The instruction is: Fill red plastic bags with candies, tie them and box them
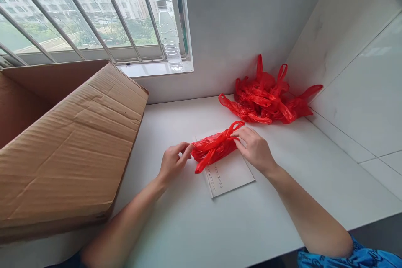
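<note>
A crumpled red plastic bag lies across a thin white book on the white table, covering its upper part. At the bag's left end, my left hand pinches the edge between thumb and fingers. My right hand has its fingertips closed on the bag's right end, just below a looped handle. The other handle droops toward the front left, over the book. Small printed characters show in columns on the book's left side.
A large open cardboard box stands at left. Several red plastic bags are heaped at the back right against the wall. A clear water bottle stands on the sill of the barred window.
</note>
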Tool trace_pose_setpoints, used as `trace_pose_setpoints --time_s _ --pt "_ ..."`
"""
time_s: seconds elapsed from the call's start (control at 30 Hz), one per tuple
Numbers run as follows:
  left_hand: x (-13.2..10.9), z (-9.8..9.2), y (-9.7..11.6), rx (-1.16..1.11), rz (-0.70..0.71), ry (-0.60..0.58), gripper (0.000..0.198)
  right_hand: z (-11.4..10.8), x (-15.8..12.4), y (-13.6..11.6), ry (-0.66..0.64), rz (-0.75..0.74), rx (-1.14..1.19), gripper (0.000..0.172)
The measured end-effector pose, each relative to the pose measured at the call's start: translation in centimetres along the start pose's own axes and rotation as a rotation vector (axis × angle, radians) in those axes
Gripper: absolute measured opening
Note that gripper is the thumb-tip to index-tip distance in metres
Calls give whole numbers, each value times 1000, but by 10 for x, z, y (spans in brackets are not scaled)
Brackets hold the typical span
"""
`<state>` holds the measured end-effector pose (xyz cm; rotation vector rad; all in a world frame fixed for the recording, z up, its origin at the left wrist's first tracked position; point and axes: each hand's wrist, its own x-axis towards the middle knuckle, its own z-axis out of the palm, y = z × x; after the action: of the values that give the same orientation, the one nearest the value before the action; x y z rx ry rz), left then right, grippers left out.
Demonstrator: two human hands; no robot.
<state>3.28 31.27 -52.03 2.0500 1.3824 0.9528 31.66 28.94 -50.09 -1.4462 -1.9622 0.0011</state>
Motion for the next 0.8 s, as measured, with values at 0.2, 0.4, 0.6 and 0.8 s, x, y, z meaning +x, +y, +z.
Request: trace_pose_setpoints --time_s 0.2,0.4,0.6,0.8 --pt "23 3 31 115 170 51 25 7 -1 -8 -59 86 -10 15" --pt "48 32 10 26 -16 -139 26 28 -6 -4 -220 63 1 14" --pt "51 19 -8 -185 -93 -35 28 9 1 1 -176 124 123 3" --pt "37 21 31 97 279 -37 30 30 -1 -7 18 -1 4 34"
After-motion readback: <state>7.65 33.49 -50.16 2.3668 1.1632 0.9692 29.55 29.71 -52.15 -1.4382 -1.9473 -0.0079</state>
